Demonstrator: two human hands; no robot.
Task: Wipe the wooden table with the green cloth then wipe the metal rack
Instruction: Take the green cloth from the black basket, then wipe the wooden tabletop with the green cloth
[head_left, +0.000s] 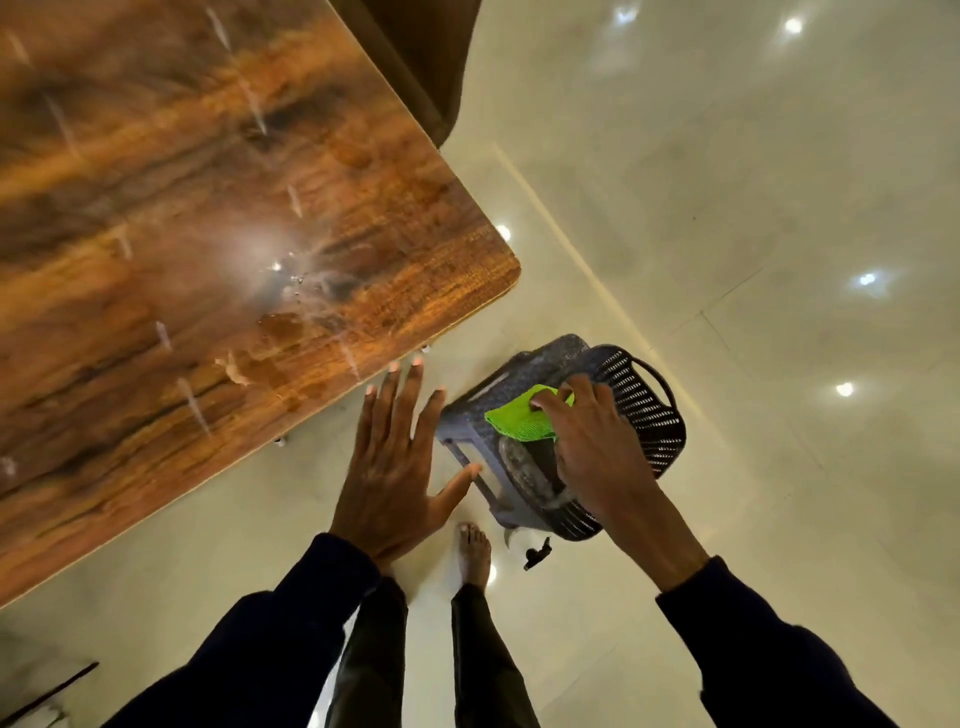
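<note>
We see the glossy pale floor (727, 208) under everything. The wooden table (182, 208) fills the upper left, its top streaked with wet marks. Just off the table's corner stands the dark rack (644, 415), its perforated basket on the right. Our left hand (395, 467) hovers wide, fingers spread, between the table edge and the rack. Our right hand (592, 441) holds the green cloth (514, 418) pressed on the rack's top. A bare foot (474, 551) stands below, near a small black piece (537, 553).
</note>
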